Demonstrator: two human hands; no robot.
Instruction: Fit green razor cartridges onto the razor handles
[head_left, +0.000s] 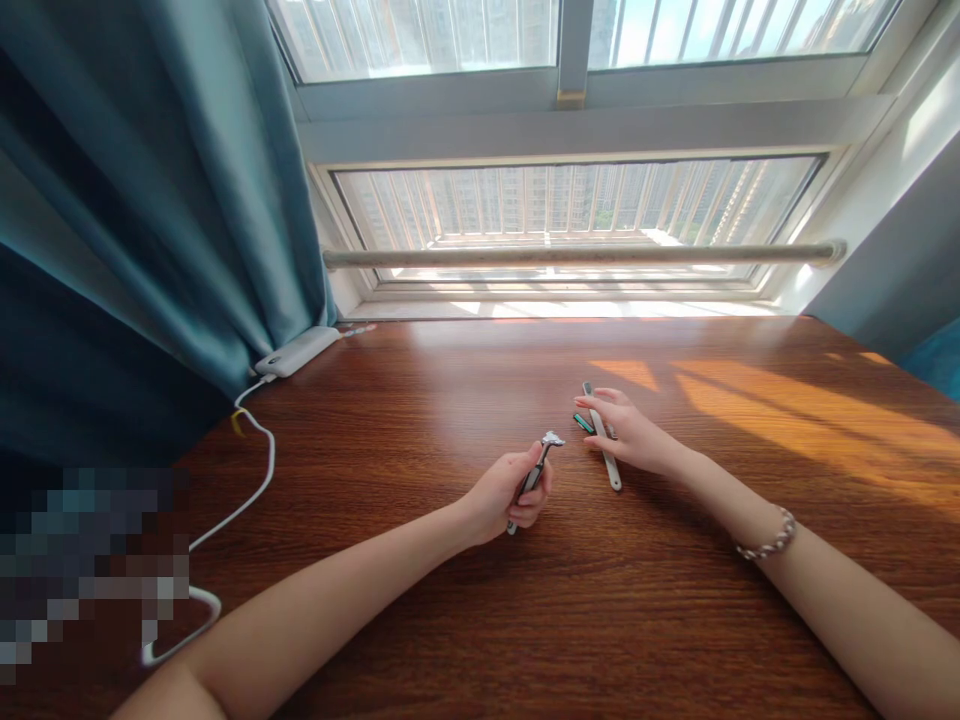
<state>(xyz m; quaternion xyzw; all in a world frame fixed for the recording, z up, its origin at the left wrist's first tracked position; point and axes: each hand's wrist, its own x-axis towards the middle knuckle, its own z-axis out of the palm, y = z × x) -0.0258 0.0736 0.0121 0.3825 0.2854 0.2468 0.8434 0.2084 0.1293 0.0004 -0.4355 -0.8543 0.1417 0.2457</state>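
My left hand (517, 495) is closed around the slim dark and silver handle of a razor (534, 472). The razor's whitish head points up and to the right, above the thumb. My right hand (626, 430) is low over the table, its thumb and fingers apart. Under it lies a long white handle (611, 468) with a hole at the near end and a dark tip, looking like a toothbrush. Beside this, between thumb and fingers, shows a small teal and black head (583, 424), like a razor's; its handle is mostly hidden. Whether the fingertips touch either one I cannot tell.
Both hands are over a brown wooden table (375, 430). A white power strip (300, 352) rests at the back left by the blue curtain (217, 180), its white cable (270, 460) trailing down the left side. Behind are a window and a horizontal rail (585, 256).
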